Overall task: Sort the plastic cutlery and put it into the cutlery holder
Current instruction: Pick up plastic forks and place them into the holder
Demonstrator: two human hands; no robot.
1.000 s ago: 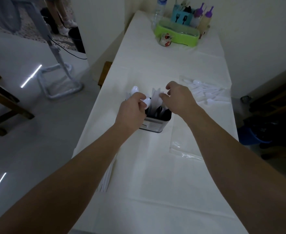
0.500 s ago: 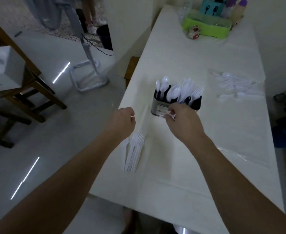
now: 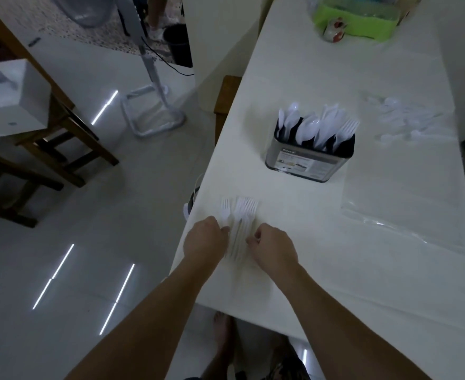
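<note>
A metal cutlery holder (image 3: 308,163) with black compartments stands mid-table, holding white plastic spoons, knives and forks. Near the table's left front edge lies a bundle of white plastic forks (image 3: 241,215), tines pointing away from me. My left hand (image 3: 203,242) sits at the left side of the fork handles with its fingertips touching them. On the right side of the handles my right hand (image 3: 273,248) has its fingers curled beside them. Whether either hand grips a fork is unclear. More white cutlery (image 3: 404,122) lies on clear plastic at the right.
A clear plastic bag (image 3: 396,223) lies flat on the right of the white table (image 3: 363,283). A green tray (image 3: 363,17) with a small jar stands at the far end. Left of the table are a wooden chair (image 3: 224,105), a stool and a metal stand on the floor.
Both hands drew back from the cutlery holder to the fork bundle near the front edge. The view tilted down and nearer to that corner.
</note>
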